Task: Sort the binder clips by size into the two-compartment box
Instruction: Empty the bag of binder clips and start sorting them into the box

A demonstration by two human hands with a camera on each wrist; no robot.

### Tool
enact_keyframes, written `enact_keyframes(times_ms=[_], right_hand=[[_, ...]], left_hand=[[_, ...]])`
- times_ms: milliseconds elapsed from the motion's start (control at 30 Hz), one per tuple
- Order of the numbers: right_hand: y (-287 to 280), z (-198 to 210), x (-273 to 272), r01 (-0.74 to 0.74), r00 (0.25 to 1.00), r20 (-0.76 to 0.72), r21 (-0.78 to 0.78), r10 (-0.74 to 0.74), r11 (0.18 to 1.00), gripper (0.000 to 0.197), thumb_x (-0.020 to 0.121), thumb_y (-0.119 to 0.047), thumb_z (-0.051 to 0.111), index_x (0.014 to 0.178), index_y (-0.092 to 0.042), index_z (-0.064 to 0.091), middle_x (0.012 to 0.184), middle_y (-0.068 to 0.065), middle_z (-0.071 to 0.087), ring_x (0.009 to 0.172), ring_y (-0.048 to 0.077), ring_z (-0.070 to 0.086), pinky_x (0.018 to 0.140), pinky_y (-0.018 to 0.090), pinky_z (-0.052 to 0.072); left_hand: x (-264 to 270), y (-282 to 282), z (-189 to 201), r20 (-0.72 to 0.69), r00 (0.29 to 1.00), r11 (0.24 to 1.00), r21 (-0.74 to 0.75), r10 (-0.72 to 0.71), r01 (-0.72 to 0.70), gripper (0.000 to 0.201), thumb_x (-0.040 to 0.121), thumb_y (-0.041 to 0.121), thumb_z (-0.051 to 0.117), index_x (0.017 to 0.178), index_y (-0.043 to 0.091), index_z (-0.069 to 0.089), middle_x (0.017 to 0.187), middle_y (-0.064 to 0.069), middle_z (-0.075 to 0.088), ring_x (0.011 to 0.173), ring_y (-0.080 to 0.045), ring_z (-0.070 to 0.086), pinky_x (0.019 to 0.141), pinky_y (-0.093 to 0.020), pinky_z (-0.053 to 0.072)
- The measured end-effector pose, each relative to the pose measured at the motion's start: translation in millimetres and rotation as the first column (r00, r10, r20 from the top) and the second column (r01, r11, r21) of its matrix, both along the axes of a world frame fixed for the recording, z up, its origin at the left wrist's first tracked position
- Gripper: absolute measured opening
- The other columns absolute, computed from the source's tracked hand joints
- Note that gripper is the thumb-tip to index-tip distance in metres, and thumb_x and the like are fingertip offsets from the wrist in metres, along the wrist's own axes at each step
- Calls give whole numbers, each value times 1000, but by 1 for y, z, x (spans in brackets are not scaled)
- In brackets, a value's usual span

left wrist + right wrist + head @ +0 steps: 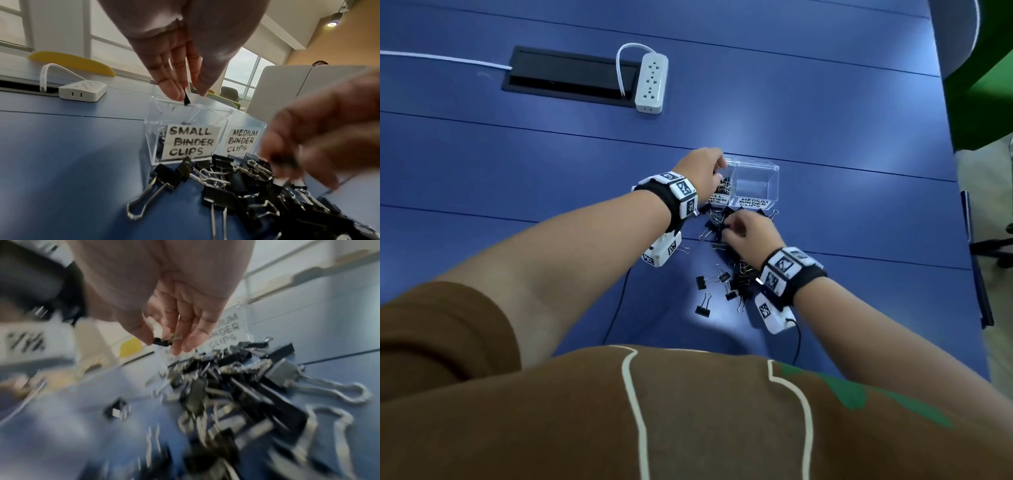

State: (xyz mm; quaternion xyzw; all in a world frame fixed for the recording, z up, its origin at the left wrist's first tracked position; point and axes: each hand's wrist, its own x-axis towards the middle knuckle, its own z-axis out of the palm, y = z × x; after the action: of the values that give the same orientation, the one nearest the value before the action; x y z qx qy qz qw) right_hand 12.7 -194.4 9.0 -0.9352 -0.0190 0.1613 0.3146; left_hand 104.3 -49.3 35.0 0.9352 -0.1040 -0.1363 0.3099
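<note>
Steel binder clips point(726, 253), light and stiff, best pinched by the body, lie heaped before the box point(753, 185); left hand point(180, 68) and right hand point(176, 318) each pinch 1

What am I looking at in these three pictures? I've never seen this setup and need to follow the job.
No robot: a person sorts with bare hands, wearing cameras on head and wrists. The big picture looks down from the head; the others look along each hand. On the blue table stands a clear two-compartment box labelled small and medium, with a pile of black binder clips before it. The left hand pinches a small clip above the small side. The right hand pinches another small clip over the pile.
</note>
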Motion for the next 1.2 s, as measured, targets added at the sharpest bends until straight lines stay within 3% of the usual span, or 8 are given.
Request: enact_keyframes(times_ms=[100, 233, 367, 533, 633, 767, 1000, 1200], right_hand=[[-6, 12, 28, 176, 984, 23, 93, -179, 980, 19, 87, -22, 57, 101, -12, 66, 96, 4, 69, 87, 18, 62, 86, 31, 52], [2, 23, 65, 106, 993, 55, 34, -107, 994, 26, 90, -22, 54, 109, -8, 66, 105, 10, 70, 95, 21, 63, 84, 25, 46], [12, 24, 76, 12, 996, 90, -70, -6, 997, 27, 92, -20, 48, 109, -8, 64, 113, 15, 61, 101, 28, 59, 94, 38, 46], [13, 8, 45, -135, 989, 27, -189, 142, 973, 28, 91, -10, 44, 105, -7, 68, 114, 15, 64, 100, 30, 62, 91, 39, 51], [7, -12, 19, -200, 980, -61, -230, 191, 952, 38, 90, -3, 43, 126, -8, 54, 127, 12, 50, 114, 29, 52, 102, 39, 44], [-5, -30, -7, -192, 980, 21, -163, 198, 968, 37, 87, 3, 45, 121, -5, 58, 116, 14, 51, 109, 31, 49, 99, 40, 44], [-31, -27, -26, -31, 995, 94, -48, 35, 998, 31, 85, 3, 46, 109, -7, 64, 115, 11, 55, 110, 27, 49, 88, 27, 41], [-37, -24, -27, -54, 997, 50, -103, 59, 993, 42, 87, 0, 46, 126, -13, 54, 125, 6, 50, 120, 24, 38, 96, 34, 42]], left_hand=[[-13, 6, -3, 31, 999, 999, -38, 26, -25, 22, 86, 5, 52, 107, 9, 60, 116, -8, 61, 92, -20, 58, 86, -27, 44], [-47, 13, -20, 0, 1000, 999, -31, 28, -28, 20, 84, 4, 52, 101, 12, 59, 109, -7, 56, 86, -19, 53, 85, -33, 48], [-80, 15, -44, -78, 993, 991, 88, -90, 97, 30, 86, 6, 47, 112, 15, 58, 119, -6, 52, 107, -27, 54, 86, -44, 51], [-99, 19, -57, -139, 951, 898, 315, -275, 306, 51, 90, 13, 47, 140, 17, 36, 152, 5, 29, 124, -27, 40, 95, -45, 47], [-103, 23, -60, -79, 954, 895, 330, -289, 299, 42, 88, 8, 45, 129, 15, 49, 139, 2, 42, 109, -28, 46, 85, -42, 49], [-99, 26, -57, -28, 960, 914, 299, -278, 273, 31, 86, 8, 47, 115, 12, 55, 124, -5, 51, 107, -27, 47, 84, -39, 49], [-80, 5, -50, -99, 944, 876, 352, -316, 330, 60, 91, 15, 48, 146, 13, 25, 156, -1, 23, 136, -25, 31, 107, -39, 38], [-89, 7, -58, -67, 927, 819, 448, -370, 359, 52, 88, 11, 46, 139, 11, 37, 152, -4, 30, 123, -29, 41, 97, -41, 45]])
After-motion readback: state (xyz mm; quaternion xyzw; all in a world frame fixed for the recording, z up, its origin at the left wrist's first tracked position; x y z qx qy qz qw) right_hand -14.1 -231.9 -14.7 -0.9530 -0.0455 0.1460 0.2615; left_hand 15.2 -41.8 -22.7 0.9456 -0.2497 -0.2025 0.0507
